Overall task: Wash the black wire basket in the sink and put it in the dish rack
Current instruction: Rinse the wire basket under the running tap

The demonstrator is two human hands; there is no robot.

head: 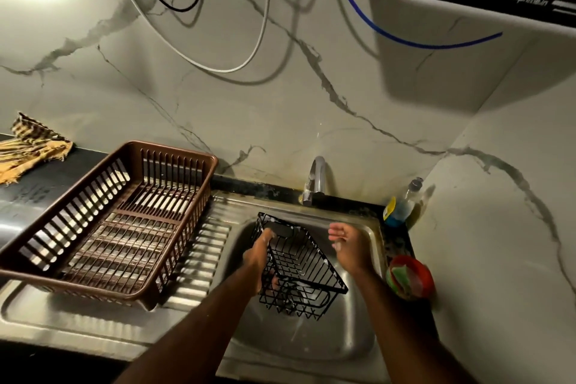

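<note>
1. Over the steel sink (371, 237), the black wire basket (299, 265) hangs tilted above the bowl, one end up toward the tap (316, 178), the other low near the drain.
2. The left hand (260, 259) grips the basket by its left rim, fingers curled round the wire; some show through the mesh at the lower end.
3. The right hand (347, 241) is apart from the basket, just to its right, palm up, fingers loosely spread and holding nothing. White flecks on it look like suds.
4. Pale smears on the basket's wires suggest soaping is under way or finished. No water runs from the tap, so I judge the rinse is yet to come.
5. The basket holds nothing; a dark plate is fixed to its upper end.
6. The brown plastic dish rack (174, 206) sits on the sink's ribbed drainboard (205, 246) to the left, with nothing in it. Moving the basket there is not yet done.
7. A red bowl (420, 277) on the table at the sink's right edge holds something green, probably a scrubber.
8. A bottle (402, 206) of blue liquid stands in the corner behind it.
9. A striped yellow cloth (28, 150) lies on the table at far left.
</note>
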